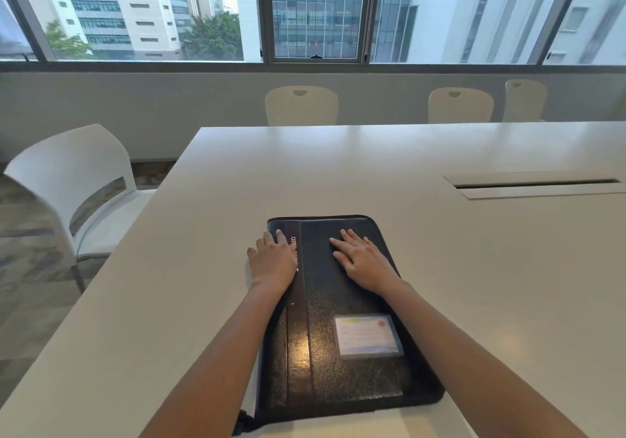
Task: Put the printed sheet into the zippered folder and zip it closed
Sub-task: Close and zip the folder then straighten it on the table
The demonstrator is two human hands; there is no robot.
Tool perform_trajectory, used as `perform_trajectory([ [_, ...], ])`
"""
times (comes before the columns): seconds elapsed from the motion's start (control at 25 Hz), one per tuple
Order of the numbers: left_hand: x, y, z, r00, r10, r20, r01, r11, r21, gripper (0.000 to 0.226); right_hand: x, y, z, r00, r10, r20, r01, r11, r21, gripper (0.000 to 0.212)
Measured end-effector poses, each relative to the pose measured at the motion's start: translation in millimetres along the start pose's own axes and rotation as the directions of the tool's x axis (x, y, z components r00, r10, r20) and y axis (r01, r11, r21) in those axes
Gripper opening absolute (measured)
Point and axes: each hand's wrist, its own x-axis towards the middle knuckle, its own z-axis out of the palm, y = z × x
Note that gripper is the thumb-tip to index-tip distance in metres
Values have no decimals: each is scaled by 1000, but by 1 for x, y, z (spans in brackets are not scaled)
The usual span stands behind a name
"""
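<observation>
A black zippered folder (338, 329) lies flat and closed on the white table (305, 173), a clear card pocket (367, 336) on its cover. My left hand (272, 261) rests palm down on the folder's far left corner, over the spine edge, fingers spread. My right hand (362, 261) lies flat on the cover's far right part. Neither hand grips anything. A thin white edge, perhaps the printed sheet (252, 400), shows along the folder's near left side. The zipper's state cannot be made out.
A white chair (74, 183) stands at the table's left side. Three cream chairs (301, 105) line the far edge below the windows. A cable slot (535, 185) is set into the tabletop at the right.
</observation>
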Motion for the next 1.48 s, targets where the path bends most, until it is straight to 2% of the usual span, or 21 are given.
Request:
perform_trajectory([
  [0.36, -41, -12, -1, 1000, 22, 14, -22, 999, -34, 56, -53, 15, -7, 993, 50, -107, -43, 997, 69, 45],
  [0.64, -66, -13, -8, 999, -8, 31, 9, 998, -54, 61, -78, 16, -10, 975, 154, -161, -103, 952, 287, 38],
  [0.88, -82, -15, -12, 1000, -25, 9, 25, 998, -61, 62, -100, 20, -13, 955, 237, -178, -158, 914, 373, 40],
  [1.2, -90, -17, -15, 998, -67, -1, 67, 992, -104, 55, -112, 14, -15, 943, 265, -199, -175, 908, 380, 47],
  [1.36, -90, -17, -17, 996, -92, 13, 93, 980, -176, 50, -112, 15, -15, 927, 345, -145, -279, 896, 346, 51],
  [1.48, -87, -17, -18, 994, -106, 36, 112, 967, -227, 51, -106, 16, -19, 905, 402, -139, -356, 895, 271, 45],
])
